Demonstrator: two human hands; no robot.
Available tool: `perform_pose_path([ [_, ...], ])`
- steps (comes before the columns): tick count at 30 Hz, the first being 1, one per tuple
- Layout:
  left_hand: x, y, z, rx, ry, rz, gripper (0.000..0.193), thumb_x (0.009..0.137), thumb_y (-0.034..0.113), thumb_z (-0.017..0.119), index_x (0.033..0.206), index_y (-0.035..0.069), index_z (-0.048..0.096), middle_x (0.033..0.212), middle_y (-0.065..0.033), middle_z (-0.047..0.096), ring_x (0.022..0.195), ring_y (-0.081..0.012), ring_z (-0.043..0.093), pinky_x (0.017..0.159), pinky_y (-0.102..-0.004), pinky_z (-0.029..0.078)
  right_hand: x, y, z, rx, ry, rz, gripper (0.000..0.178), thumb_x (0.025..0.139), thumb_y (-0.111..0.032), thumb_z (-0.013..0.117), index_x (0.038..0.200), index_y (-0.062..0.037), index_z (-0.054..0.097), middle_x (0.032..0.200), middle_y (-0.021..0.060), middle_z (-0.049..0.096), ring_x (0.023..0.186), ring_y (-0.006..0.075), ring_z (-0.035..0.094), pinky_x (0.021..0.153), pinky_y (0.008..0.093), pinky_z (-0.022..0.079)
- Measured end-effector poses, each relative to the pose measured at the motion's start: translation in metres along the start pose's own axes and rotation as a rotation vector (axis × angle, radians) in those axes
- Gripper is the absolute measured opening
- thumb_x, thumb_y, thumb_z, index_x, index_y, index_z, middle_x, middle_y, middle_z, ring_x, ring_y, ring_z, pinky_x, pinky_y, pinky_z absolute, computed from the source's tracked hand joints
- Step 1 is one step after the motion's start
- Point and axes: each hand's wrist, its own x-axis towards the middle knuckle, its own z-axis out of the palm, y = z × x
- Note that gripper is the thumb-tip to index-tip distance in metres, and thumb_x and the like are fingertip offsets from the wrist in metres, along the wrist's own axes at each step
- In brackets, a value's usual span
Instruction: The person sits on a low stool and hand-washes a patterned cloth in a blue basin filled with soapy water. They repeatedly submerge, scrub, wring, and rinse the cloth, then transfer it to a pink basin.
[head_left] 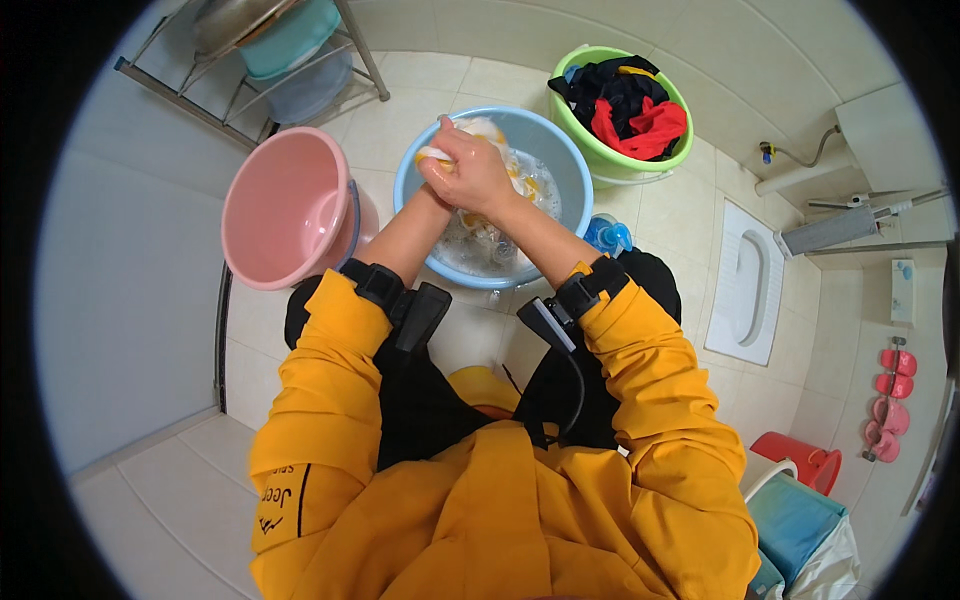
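Note:
My right hand (478,172) is closed on a wet white cloth with yellow patches (524,183), above a light blue basin (575,165). My left hand (436,181) is pressed against it from the left, closed on the same cloth. Most of its fingers are hidden behind the right hand. A bunched end of the cloth shows to the left of the fists, and more of it hangs down into the basin. Foamy water (455,245) lies around the cloth's lower part.
A pink bucket (265,215) stands left of the basin. Behind to the right, a green bucket (683,145) holds black and red clothes (640,110). A blue pump bottle (607,234) stands close to the basin. Farther right is a squat toilet (745,285); a metal rack (235,105) stands far left.

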Motion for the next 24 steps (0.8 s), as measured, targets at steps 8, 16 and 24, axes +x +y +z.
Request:
perform_pose_path([
  [8, -0.005, 0.001, 0.018, 0.101, -0.012, -0.188, 0.039, 0.081, 0.04, 0.046, 0.102, 0.008, 0.052, 0.102, -0.009, 0.056, 0.091, -0.0243, 0.055, 0.08, -0.0418, 0.044, 0.01, 0.027, -0.024, -0.265, -0.238, 0.236, 0.027, 0.076, -0.028, 0.044, 0.073, -0.0039, 0.055, 0.07, 0.0217, 0.056, 0.067, 0.0377, 0.055, 0.063, 0.044, 0.044],
  [16, 0.002, 0.007, -0.006, 1.416, 0.066, 0.449, 0.056, 0.073, 0.032, 0.058, 0.115, -0.001, 0.043, 0.103, -0.0177, 0.054, 0.093, -0.0282, 0.054, 0.079, -0.0358, 0.044, 0.044, 0.031, -0.076, 0.371, 0.076, 0.885, 0.03, 0.079, -0.022, 0.042, 0.086, 0.0025, 0.057, 0.073, 0.0157, 0.059, 0.066, 0.027, 0.058, 0.061, 0.0378, 0.045],
  [24, -0.004, -0.001, -0.008, 1.603, 0.05, 0.379, 0.042, 0.07, 0.022, 0.056, 0.105, 0.002, 0.045, 0.098, -0.0193, 0.054, 0.089, -0.0332, 0.053, 0.078, -0.0385, 0.042, 0.044, 0.014, -0.08, 0.963, -0.138, 0.931, 0.018, 0.071, -0.01, 0.058, 0.083, 0.0034, 0.056, 0.077, 0.0074, 0.058, 0.068, 0.0157, 0.057, 0.06, 0.0286, 0.047],
])
